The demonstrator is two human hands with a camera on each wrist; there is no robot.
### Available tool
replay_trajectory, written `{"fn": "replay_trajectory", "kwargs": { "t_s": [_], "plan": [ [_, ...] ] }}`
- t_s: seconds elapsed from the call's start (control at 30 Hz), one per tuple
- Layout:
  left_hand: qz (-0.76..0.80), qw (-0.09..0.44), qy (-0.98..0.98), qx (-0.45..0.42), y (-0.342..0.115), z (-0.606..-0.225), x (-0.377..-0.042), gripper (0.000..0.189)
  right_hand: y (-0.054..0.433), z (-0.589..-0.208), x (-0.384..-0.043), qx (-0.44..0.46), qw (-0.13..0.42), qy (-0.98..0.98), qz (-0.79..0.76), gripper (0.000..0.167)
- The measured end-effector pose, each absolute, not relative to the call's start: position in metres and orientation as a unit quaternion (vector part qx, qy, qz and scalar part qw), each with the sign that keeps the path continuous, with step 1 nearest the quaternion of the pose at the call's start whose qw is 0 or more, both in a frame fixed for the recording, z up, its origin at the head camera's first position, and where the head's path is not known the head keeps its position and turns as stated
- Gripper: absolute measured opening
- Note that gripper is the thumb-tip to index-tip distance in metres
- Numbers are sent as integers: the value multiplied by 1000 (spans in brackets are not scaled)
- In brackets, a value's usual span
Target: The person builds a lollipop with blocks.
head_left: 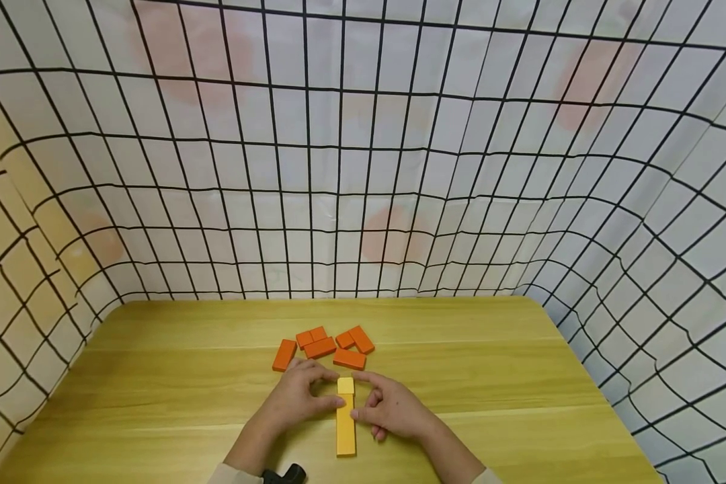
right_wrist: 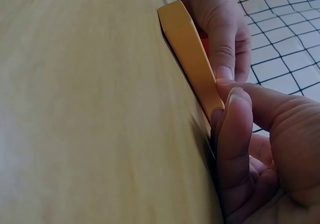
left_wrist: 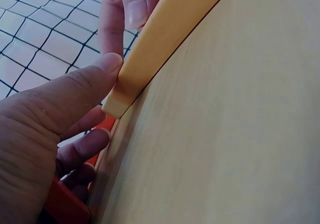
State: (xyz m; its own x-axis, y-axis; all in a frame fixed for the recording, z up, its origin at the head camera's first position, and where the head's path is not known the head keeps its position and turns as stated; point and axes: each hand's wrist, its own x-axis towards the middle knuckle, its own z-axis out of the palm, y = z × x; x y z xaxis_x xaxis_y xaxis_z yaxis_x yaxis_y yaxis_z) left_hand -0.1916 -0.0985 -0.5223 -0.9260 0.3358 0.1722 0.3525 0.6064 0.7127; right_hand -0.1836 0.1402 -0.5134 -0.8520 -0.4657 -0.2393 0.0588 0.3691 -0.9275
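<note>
In the head view, a long yellow wooden block (head_left: 346, 433) lies lengthwise on the table, with a short, paler yellow block (head_left: 345, 385) at its far end. My left hand (head_left: 299, 396) is on the left side, thumb on the long block and index fingertip beside the short one. From the right, my right hand (head_left: 399, 407) places its thumb against the long block's edge and its index fingertip at the short block's far corner; its other fingers are curled. Both wrist views show thumbs meeting the yellow side (left_wrist: 150, 49). Fingers partly cover the far end there.
Several orange-red blocks lie beyond my hands, among them one at left (head_left: 284, 355) near my left fingers and one (head_left: 349, 359) just past the yellow pieces. A black netting (head_left: 339, 195) over white sheeting encloses the wooden table (head_left: 490, 376) at the back and sides.
</note>
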Motion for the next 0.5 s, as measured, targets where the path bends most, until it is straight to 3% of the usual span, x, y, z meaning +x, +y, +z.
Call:
{"fn": "replay_trajectory", "kwargs": {
  "t_s": [0.5],
  "plan": [
    [-395,-1,-898,-196,-101,-523,-186,44,140,-513,-183,-136,246,795,-538,64]
  ]
}}
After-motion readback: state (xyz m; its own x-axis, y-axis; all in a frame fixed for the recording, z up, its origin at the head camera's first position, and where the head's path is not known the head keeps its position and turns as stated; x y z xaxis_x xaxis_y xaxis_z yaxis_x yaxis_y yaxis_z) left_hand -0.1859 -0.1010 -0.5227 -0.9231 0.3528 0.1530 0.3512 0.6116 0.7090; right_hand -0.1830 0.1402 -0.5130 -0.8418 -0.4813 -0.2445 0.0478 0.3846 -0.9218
